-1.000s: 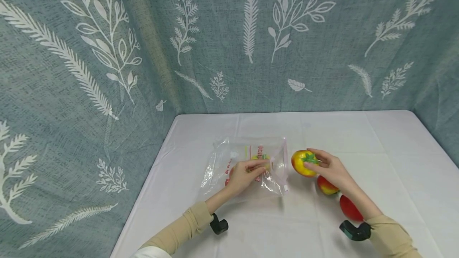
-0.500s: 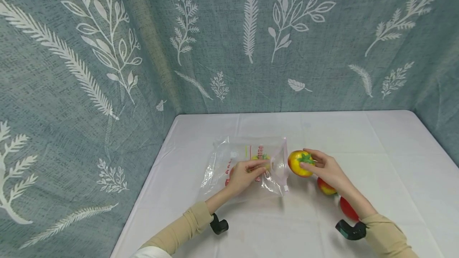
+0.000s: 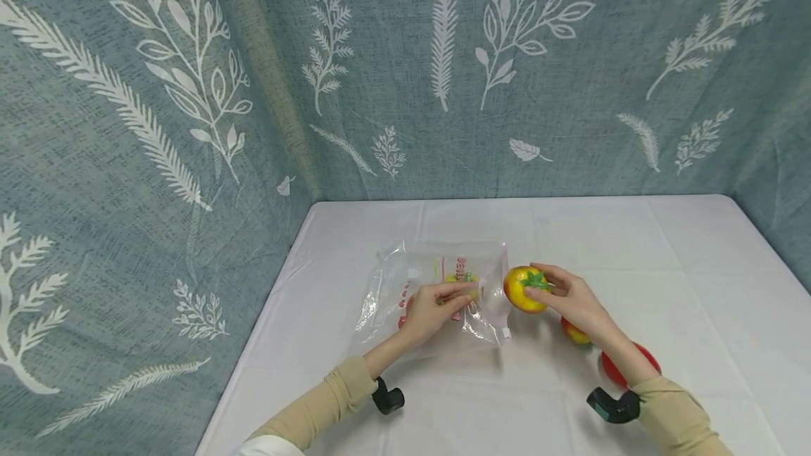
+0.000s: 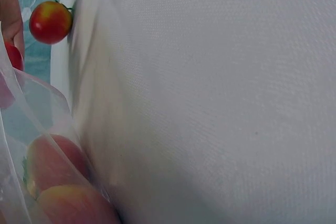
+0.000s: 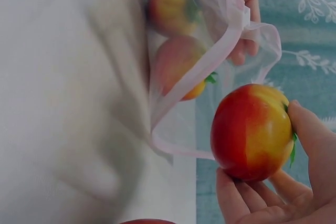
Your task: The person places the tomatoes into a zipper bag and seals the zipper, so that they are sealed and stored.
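Observation:
My right hand (image 3: 573, 301) holds a yellow-and-red tomato (image 3: 526, 289) with a green star-shaped top, thumb on one side and fingers on the other. The tomato is right at the mouth of a clear zip bag (image 3: 395, 280). In the right wrist view, the bag's pinkish zip edge (image 5: 197, 80) gapes open beside the tomato. My left hand (image 3: 431, 308) pinches the bag's upper layer near the mouth. Inside the bag lie two red-yellow tomatoes, one of them (image 5: 181, 66) near the opening; in the head view the left hand partly hides them.
Another red-yellow tomato (image 3: 575, 331) lies on the white-covered table (image 3: 481, 407) below the right hand. A red round fruit (image 3: 646, 357) sits nearer, partly under the right forearm. A leaf-patterned curtain (image 3: 393, 55) hangs behind and to the left.
My right hand has moved left with the tomato, bringing it up to the bag's mouth. The left hand and the bag have stayed in place.

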The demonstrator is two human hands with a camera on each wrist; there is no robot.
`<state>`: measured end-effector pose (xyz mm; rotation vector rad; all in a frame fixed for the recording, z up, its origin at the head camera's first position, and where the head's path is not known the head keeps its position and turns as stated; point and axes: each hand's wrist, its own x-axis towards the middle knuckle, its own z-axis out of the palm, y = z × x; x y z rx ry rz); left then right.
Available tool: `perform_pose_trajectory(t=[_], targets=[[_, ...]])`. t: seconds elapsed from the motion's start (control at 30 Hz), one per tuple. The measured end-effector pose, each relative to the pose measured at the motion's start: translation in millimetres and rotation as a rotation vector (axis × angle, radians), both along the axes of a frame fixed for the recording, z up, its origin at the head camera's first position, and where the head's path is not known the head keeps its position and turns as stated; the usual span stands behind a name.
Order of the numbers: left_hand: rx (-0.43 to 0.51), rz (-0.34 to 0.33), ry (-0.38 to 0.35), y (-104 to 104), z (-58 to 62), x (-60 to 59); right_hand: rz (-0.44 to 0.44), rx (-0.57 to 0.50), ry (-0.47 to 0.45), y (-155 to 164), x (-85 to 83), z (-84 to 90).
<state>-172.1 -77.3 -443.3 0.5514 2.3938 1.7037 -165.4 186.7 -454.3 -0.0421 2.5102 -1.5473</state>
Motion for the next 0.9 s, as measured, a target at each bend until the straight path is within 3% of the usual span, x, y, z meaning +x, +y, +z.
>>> perform_pose_trajectory(t=[0.47,0.9], targets=[[-0.006,0.010,0.001,0,-1.5,0.3,0.014,-0.042,-0.019,-10,-1.5,-5.1],[0.031,-0.024,-0.001,-1,-2.9,-1.2,0.022,-0.068,-0.027,-19,-4.1,-12.0]])
